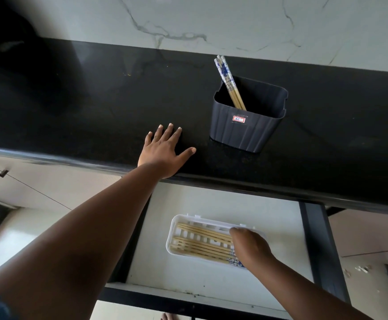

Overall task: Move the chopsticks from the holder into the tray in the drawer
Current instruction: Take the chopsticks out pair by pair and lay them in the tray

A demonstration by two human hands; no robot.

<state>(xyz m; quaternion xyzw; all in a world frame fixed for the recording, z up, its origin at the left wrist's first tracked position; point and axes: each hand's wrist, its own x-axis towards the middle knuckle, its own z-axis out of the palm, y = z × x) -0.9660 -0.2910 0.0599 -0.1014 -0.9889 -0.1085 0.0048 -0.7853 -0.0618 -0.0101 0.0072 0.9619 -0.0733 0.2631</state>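
Chopsticks (231,86) left in the holder (246,125) lean toward eleven o'clock, twelve o'clock of our right hand (249,247) curled over the tray (176,224); our left hand (165,150), flat on the tabletop (72,107), holds nothing and sits nearer.

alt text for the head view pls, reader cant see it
The right hand lowers over chopsticks lying in a white tray inside an open drawer, though whether it grips them cannot be told. The left hand rests flat on the black counter, where a dark holder keeps a few more chopsticks.
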